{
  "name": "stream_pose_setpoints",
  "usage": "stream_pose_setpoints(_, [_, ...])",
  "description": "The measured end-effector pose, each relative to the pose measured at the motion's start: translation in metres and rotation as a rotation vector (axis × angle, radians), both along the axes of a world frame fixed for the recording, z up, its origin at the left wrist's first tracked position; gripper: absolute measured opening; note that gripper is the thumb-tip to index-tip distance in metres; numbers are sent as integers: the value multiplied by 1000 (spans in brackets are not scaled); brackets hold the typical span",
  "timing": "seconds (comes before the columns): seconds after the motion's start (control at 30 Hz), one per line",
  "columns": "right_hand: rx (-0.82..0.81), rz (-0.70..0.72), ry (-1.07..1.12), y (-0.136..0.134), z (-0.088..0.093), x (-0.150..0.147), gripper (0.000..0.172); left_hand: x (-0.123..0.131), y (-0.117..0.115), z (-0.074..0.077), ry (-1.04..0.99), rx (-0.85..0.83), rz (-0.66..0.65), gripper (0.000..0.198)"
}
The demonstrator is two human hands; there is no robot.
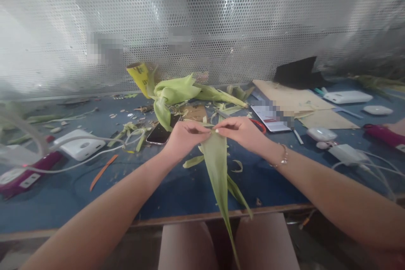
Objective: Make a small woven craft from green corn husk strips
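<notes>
A long pale green corn husk leaf (216, 164) hangs from my two hands, its pointed tip trailing over the table's front edge. My left hand (190, 134) pinches the wide upper end from the left, thumb and fingers pressed together. From the right, my right hand (236, 130) pinches the same end close beside it. The fingertips of both hands nearly meet there. Behind my hands lies a bundle of corn husks (179, 88), with a dark phone (159, 133) near my left hand. A red loop (258, 125), perhaps a scissors handle, shows beside my right hand.
A yellow tape roll (139, 78) stands at the back. Cardboard sheets (284, 97) and a lit phone (270, 119) lie right. White chargers (79, 144) and cables flank both sides, with a purple power strip (30, 175) left. Husk scraps litter the blue tabletop (133, 192).
</notes>
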State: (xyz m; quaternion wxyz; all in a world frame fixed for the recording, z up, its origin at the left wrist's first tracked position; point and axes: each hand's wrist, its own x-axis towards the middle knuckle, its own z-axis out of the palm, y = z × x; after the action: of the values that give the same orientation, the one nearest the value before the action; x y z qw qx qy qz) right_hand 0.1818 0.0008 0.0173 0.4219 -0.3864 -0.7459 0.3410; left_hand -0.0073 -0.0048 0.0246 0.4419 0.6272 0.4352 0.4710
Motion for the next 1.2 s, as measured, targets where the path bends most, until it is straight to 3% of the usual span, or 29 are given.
stream_pose_setpoints(0.13, [-43,-1,-20,1,-2,0,18,-1,-1,1,59,31,-22,7])
stream_pose_setpoints(0.43, [61,-27,53,-2,-1,-1,12,-1,8,-4,-151,-150,-109,18])
stream_pose_setpoints(0.63, [9,-20,75,5,-3,-3,14,-4,8,-5,104,38,-39,17])
stream_pose_setpoints(0.77, [-31,-44,61,7,-6,-5,17,-2,4,-2,108,116,-14,16])
stream_pose_setpoints(0.97, [223,-77,-64,0,-3,-3,10,0,1,2,70,-42,-133,13])
stream_pose_setpoints(1.1, [461,30,-129,-5,-1,0,14,-2,0,6,31,-171,-211,18])
stream_pose_setpoints(1.2, [506,108,-135,-7,0,0,16,-4,0,11,55,-288,-266,23])
